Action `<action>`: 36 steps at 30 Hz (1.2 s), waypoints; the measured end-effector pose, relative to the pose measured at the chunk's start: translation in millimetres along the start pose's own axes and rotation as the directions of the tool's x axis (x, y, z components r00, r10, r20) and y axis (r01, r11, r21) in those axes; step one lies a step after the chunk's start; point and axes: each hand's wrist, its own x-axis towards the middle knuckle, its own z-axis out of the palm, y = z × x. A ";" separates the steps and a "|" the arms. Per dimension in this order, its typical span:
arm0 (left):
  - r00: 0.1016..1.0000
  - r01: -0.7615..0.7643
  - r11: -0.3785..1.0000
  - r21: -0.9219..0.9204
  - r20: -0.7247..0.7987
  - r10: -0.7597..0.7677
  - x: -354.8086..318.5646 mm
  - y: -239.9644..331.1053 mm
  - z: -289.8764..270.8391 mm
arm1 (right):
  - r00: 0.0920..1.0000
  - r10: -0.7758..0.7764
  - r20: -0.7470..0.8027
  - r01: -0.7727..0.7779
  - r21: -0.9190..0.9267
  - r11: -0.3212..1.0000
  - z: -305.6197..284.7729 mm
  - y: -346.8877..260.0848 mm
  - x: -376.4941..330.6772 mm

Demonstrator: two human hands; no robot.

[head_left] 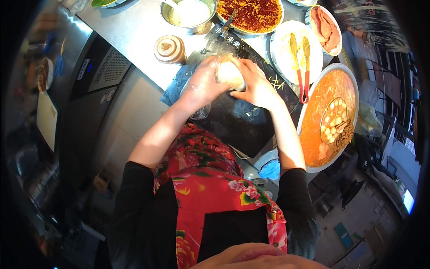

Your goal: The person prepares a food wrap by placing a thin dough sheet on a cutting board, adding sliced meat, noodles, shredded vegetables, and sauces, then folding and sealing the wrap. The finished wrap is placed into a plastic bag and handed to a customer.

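1. Wearing a clear plastic glove, the left hand (pixel 202 83) cups the left side of a pale bun (pixel 230 74), fingers curled against it.
2. Right hand (pixel 258 87), bare, clamps the bun's right side; the bun sits at centre frame over a black cutting board (pixel 242 125).
3. Right of frame: a basin of orange broth (pixel 327 116).
4. Upper frame: red-handled tongs (pixel 301 67) on a white plate (pixel 280 51), a tray of chilli flakes (pixel 253 14), a steel pot (pixel 189 13).

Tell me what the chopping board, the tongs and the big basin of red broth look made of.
Chopping board: dark, matte, probably plastic; no wood grain shows. Tongs: yellowish metal-looking blades with red handles, likely plastic-coated. Basin: pale glossy rim, probably enamel or steel; the look leaves it open.
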 end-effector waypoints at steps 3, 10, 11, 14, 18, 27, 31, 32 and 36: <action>0.988 -0.079 0.982 0.169 -0.117 0.099 -0.9 7.0 3.0 | 0.998 0.049 0.031 -0.050 0.042 0.998 8.3 9.3 2.2; 0.996 -0.085 0.846 0.526 0.030 0.082 -9.6 18.0 12.7 | 0.985 0.088 0.151 -0.096 0.047 0.994 3.0 25.1 13.9; 0.994 -0.103 0.837 0.537 0.032 0.101 -8.3 15.0 15.3 | 0.986 0.088 0.142 -0.095 0.044 0.995 3.1 24.7 9.1; 0.993 -0.117 0.828 0.548 0.037 0.116 -5.0 3.8 24.9 | 0.999 0.030 -0.023 -0.028 0.080 0.996 5.9 24.6 -6.8; 0.993 -0.121 0.817 0.564 0.056 0.108 -0.2 -3.2 40.5 | 0.988 0.143 0.050 -0.144 0.004 0.990 6.6 38.1 -18.8; 0.984 -0.169 0.840 0.515 0.129 0.119 11.2 6.4 57.2 | 0.976 0.205 0.076 -0.199 -0.084 0.976 13.7 73.5 -35.4; 0.930 -0.355 0.800 0.483 0.098 0.353 -1.2 4.4 48.9 | 0.991 0.132 -0.015 -0.132 -0.092 0.987 18.6 94.0 -48.2; 0.917 -0.398 0.811 0.429 0.152 0.370 -6.3 -1.5 39.9 | 0.997 0.044 -0.056 -0.046 -0.040 0.998 15.8 95.5 -51.1; 0.860 0.329 0.920 -0.214 0.471 -0.198 -56.4 -27.1 11.9 | 0.918 0.213 -0.336 -0.282 -0.172 0.944 2.6 48.5 -80.3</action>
